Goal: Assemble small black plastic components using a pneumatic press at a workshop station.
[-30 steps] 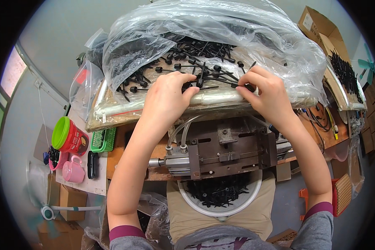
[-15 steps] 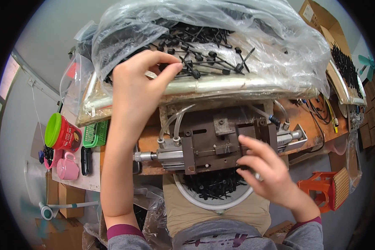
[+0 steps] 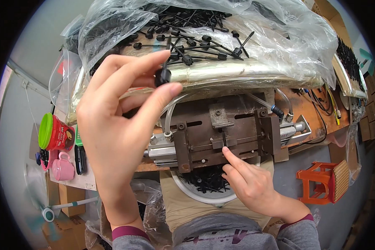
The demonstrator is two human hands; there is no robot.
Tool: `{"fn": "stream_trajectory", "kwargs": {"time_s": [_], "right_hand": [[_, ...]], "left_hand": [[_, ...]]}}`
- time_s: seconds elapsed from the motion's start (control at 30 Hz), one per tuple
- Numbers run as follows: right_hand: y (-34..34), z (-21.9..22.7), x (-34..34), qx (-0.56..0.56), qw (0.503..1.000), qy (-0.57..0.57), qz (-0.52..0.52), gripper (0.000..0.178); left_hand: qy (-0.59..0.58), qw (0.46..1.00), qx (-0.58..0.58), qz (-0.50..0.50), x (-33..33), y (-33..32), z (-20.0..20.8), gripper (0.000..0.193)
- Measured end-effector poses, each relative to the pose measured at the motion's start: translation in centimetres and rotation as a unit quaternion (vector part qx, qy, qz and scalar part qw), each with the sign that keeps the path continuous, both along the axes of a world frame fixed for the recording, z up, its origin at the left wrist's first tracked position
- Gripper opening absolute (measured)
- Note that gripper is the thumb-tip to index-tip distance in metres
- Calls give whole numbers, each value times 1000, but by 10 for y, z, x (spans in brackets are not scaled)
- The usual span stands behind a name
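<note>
My left hand (image 3: 116, 106) is raised in front of the piled tray, pinching a black plastic pin with a knobbed head (image 3: 163, 77) between fingers and thumb. Its thin stem points upward. A dark brown metal fixture (image 3: 202, 110) stands below and to the right, with another slim black pin (image 3: 224, 138) lying upright in its central block. At the near end of that pin, my right hand (image 3: 254, 187) touches with a stretched index finger, the other fingers curled. Several loose black pins (image 3: 187, 59) are scattered on the plastic-covered tray behind.
Under the fixture, a white basket (image 3: 196, 196) of black pins rests on my lap. Air tubes and metal cylinders (image 3: 164, 153) flank the fixture. A red bucket (image 3: 62, 135) and pink mug (image 3: 63, 167) stand left; an orange stool (image 3: 316, 183) is right.
My left hand has come back from the pile toward me, now visibly with a pin. My right hand has moved left and down, its index finger against the pin in the fixture.
</note>
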State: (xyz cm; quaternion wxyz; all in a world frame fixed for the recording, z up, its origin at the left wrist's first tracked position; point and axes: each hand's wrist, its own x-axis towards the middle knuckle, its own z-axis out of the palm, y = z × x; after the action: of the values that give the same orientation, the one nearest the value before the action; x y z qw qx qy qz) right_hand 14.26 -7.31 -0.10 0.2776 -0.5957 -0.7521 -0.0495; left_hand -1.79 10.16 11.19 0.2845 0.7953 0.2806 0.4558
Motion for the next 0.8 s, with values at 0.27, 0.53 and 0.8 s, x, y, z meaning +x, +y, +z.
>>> {"fn": "stream_trajectory", "kwargs": {"time_s": [0.27,0.53,0.8], "right_hand": [[8,0,6,-5,1000,-16,-3,15],[10,21,8,-77,994,-72,2,19],[152,97,36,120,990,59,43,26]], "left_hand": [[7,996,85,-15,-10,-33,-18,40],[16,995,97,-31,-19,-58,-34,44],[98,990,83,-53,-18,-84,-76,37]]}}
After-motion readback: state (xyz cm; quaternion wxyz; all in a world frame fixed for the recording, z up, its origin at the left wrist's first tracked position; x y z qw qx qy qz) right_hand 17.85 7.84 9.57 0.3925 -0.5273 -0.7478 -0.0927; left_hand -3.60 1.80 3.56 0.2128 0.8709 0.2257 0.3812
